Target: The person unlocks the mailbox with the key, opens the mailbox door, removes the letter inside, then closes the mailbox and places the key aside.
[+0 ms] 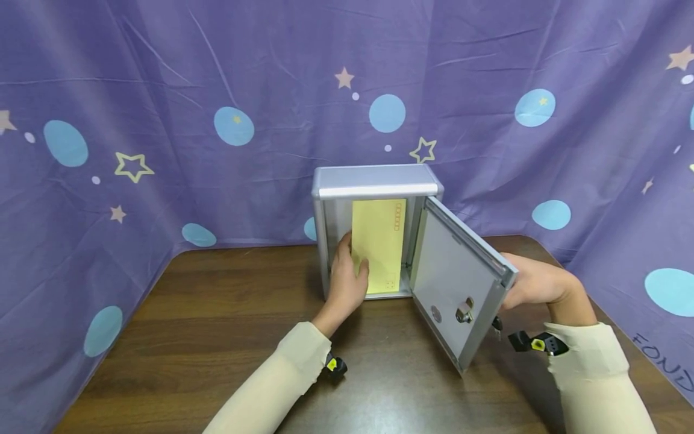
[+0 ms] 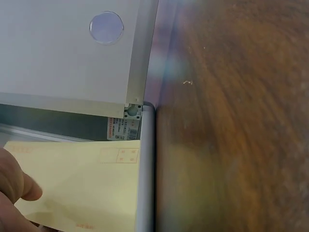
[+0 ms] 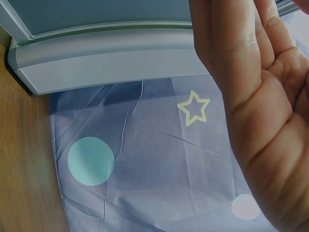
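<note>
A silver metal mailbox [image 1: 379, 175] stands upright on the table, its hinged door [image 1: 447, 277] swung out to the right. My left hand [image 1: 348, 278] reaches into the opening and pinches a yellow envelope [image 1: 384, 241] by its left edge. Upright in the head view, the envelope covers much of the interior; its lower end is close to the box floor. In the left wrist view, the thumb [image 2: 31, 188] lies over the envelope's face. Beyond the door's outer edge, my right hand [image 1: 537, 280] touches the door, its fingers extended in the right wrist view.
A lock [image 1: 464, 310] is fixed to the door's inner face, and a key [image 1: 497, 324] hangs on the outer side. Below the lock is a round window [image 1: 436, 313]. The brown wooden table [image 1: 233, 325] meets a purple patterned curtain [image 1: 271, 199] behind the box.
</note>
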Tool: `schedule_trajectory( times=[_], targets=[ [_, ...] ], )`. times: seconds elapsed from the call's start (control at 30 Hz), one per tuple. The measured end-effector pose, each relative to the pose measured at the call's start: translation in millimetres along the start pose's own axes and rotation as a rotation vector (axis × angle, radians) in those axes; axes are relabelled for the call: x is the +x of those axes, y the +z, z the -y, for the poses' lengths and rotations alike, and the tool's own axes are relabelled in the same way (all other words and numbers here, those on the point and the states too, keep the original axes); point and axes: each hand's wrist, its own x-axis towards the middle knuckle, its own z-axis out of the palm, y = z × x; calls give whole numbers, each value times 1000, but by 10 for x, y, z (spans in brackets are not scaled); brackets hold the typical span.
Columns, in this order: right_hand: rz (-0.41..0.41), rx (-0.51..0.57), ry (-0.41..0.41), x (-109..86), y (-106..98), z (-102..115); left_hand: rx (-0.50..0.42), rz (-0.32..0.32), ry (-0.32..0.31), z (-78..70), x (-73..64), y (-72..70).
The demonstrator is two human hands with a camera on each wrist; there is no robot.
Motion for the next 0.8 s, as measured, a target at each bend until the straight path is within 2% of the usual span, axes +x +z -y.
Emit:
schedule_trajectory(
  times=[0.23,0.57,0.8],
  targets=[
    [-10,-12,2,-6,-1,-15,0,-44,22,21,15,-27],
    [9,14,-15,-11,-10,-30,-36,-14,81,-23,61,-97],
    [-16,-12,-12,-25,-14,-35,-48,-13,122,-152,118,-224]
  ],
)
